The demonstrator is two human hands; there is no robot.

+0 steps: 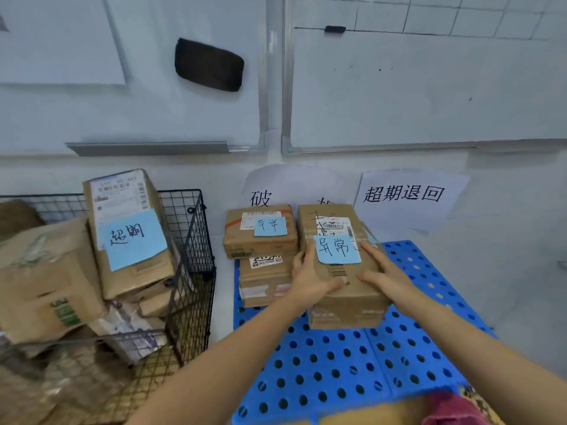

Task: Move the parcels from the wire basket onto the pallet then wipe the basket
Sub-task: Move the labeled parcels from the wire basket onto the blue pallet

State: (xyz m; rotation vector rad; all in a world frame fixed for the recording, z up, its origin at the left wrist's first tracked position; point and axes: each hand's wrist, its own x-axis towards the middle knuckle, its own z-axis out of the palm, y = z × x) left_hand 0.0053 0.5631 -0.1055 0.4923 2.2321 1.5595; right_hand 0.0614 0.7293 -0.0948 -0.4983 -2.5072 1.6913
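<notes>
Step in hand: transfer of parcels, placement phase. The wipe is not yet started.

1. The left hand [310, 277] grasps the parcel [313, 219] at its left edge, fingers wrapped round the side and thumb on the top face.
2. The right hand [386, 274] grasps the right edge, fingers laid along it and thumb on top.
3. The parcel, marked with a blue note [337, 250], sits over a lower box [346, 317] on the pallet [337, 369], just beside the left stack [260, 234].
4. The basket [190, 240] holds several parcels, among them an upright box [132, 271] that leans against the mesh.

Next move, as judged: confirm that the parcel seats squarely on the lower box, release both hands, then reach left into the basket. The upright box is the most accessible item. The load there is loosely piled, so support neighbouring parcels on lifting.

Limits of view:
- Contact between parcel and lower box cannot be confirmed; the hands cover the near edges.
- The basket's left side and floor are cut off or buried, so the parcel count is unknown.
- One wall sign [267, 191] is partly hidden by the stacks.
- No wiping cloth is identifiable. Pink fabric [454, 409] at the lower edge is blurred, and its nature cannot be told.
</notes>
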